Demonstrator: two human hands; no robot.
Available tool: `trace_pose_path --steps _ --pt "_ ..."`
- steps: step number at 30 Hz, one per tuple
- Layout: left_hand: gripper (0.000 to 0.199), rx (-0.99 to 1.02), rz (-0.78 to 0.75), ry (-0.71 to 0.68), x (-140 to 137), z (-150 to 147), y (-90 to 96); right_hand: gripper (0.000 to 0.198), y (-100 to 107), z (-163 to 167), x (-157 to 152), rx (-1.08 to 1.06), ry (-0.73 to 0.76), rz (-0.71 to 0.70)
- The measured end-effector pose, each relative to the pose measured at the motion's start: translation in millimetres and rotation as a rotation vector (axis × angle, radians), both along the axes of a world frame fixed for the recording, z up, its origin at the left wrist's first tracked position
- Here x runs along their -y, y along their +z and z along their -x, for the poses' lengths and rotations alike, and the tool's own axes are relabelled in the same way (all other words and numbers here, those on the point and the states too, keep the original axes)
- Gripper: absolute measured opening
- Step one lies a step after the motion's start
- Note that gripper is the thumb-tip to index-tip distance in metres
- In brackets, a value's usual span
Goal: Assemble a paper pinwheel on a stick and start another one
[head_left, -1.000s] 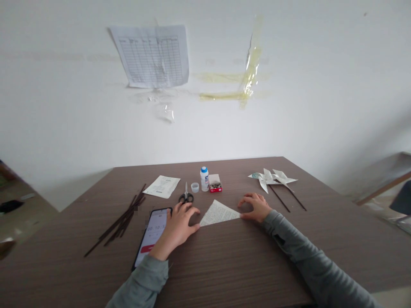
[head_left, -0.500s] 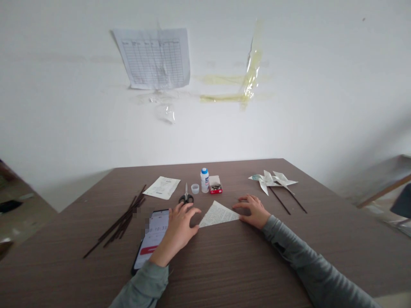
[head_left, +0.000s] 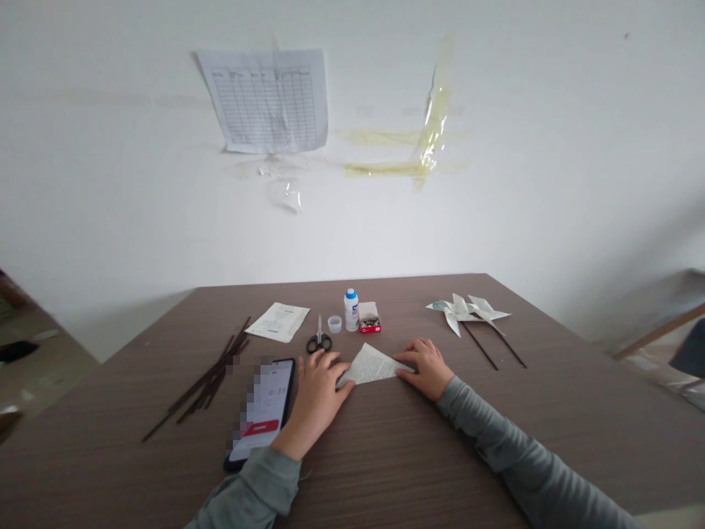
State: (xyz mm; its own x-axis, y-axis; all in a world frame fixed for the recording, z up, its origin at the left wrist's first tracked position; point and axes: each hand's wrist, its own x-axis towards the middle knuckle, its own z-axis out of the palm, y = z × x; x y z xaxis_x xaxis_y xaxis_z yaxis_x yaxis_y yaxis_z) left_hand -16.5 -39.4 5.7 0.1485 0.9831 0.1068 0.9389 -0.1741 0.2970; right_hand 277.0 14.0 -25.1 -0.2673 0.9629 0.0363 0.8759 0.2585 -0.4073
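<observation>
A printed sheet of paper, folded into a triangle, lies on the table in front of me. My left hand is at its left corner, with thumb and index finger closed on the edge and the other fingers bent over the tabletop. At the right corner, my right hand pinches the paper between thumb and fingers. Just left of my left hand lies a phone with a lit screen, partly blurred out. Beyond the paper are black-handled scissors.
Behind stand a small plastic cup, a blue-capped white bottle and a red box of small metal pieces. Several dark sticks and a paper stack lie left. Two paper pinwheels on sticks lie right.
Both hands have moved inward along the triangle, left hand rightward and right hand leftward. Their fingers now cover the paper's corners, and more of the phone shows.
</observation>
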Motion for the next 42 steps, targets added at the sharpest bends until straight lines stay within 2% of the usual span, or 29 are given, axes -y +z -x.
trace_pose_path --steps 16,34,42 --pt "0.037 0.042 -0.111 -0.021 -11 9 -24.9 0.035 2 4 3 0.012 -0.026 -0.024" --pt "0.039 0.076 -0.038 -0.015 -9 8 -13.2 0.017 -3 2 -2 -0.146 -0.020 -0.081" --pt "0.031 0.167 -0.028 -0.035 -15 11 -19.0 0.026 -5 0 -3 -0.183 0.006 -0.060"
